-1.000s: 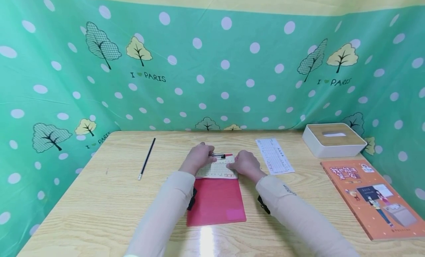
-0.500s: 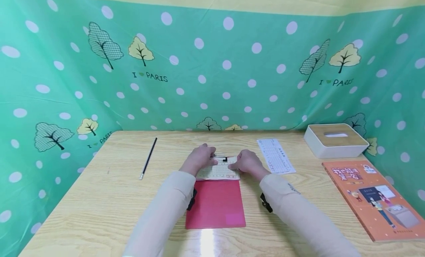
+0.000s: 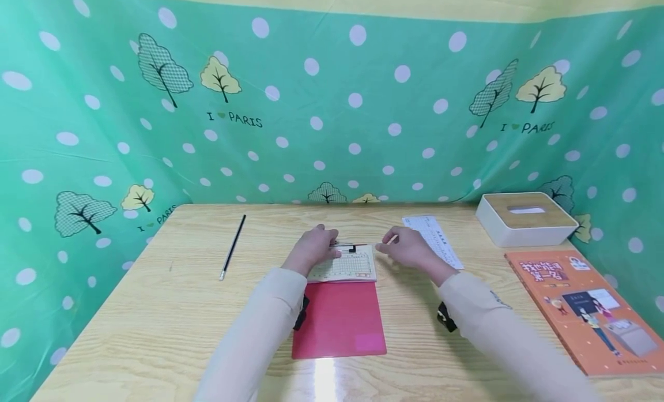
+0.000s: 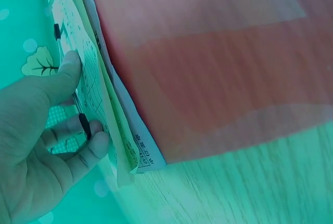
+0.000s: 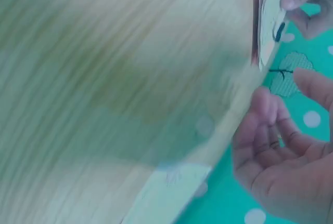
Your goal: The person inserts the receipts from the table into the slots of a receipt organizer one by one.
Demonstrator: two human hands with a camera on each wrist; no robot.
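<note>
1. On the near middle of the wood-grain table (image 3: 155, 338) lies a red folder (image 3: 339, 321), its long axis running near to far.
2. To its right, well apart, an orange book (image 3: 586, 312) lies flat, also longer near to far.
3. Over the folder's far end sits a stack of printed forms (image 3: 349, 268), its long axis left to right, square across the folder.
4. Along the stack's far edge a thin fastener (image 4: 85, 124) with black end pieces points left to right.
5. The left hand (image 3: 311, 247) pinches that edge, thumb on the forms, other fingers bent beside the fastener.
6. Just beyond the stack's right edge, the right hand (image 3: 410, 249) holds nothing; its fingers curl loosely, thumb apart.
7. Farther out, a pencil (image 3: 231, 249) lies left, a paper slip (image 3: 441, 243) right, partly hidden by the right hand.
8. Behind hangs green dotted cloth (image 3: 311, 96).
</note>
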